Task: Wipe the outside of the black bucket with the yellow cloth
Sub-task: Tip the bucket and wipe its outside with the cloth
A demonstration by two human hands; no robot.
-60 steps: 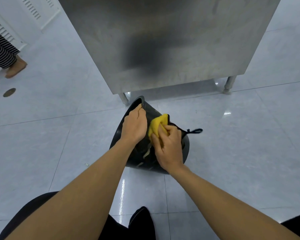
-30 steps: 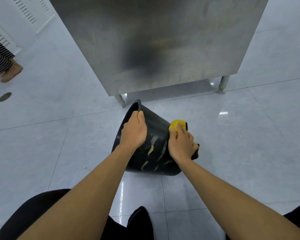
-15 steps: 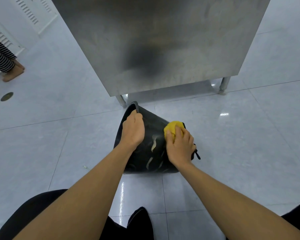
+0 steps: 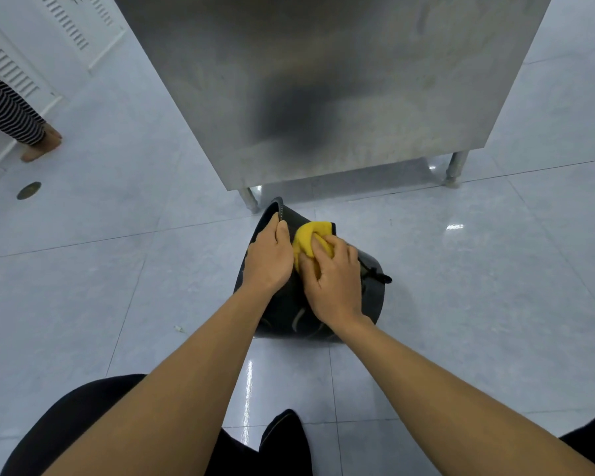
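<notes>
- On the tiled floor (image 4: 495,286), just in front of a steel cabinet (image 4: 323,91), we see the black bucket (image 4: 371,286) tipped on its side, its opening facing left.
- Our left hand (image 4: 267,259) grips the bucket's rim, fingers curled together over the edge.
- Our right hand (image 4: 334,280) presses the yellow cloth (image 4: 308,238) onto the bucket's outer wall near the rim, fingers bent and bunched on it.
- At far left we see another person's striped trouser leg (image 4: 7,108).
</notes>
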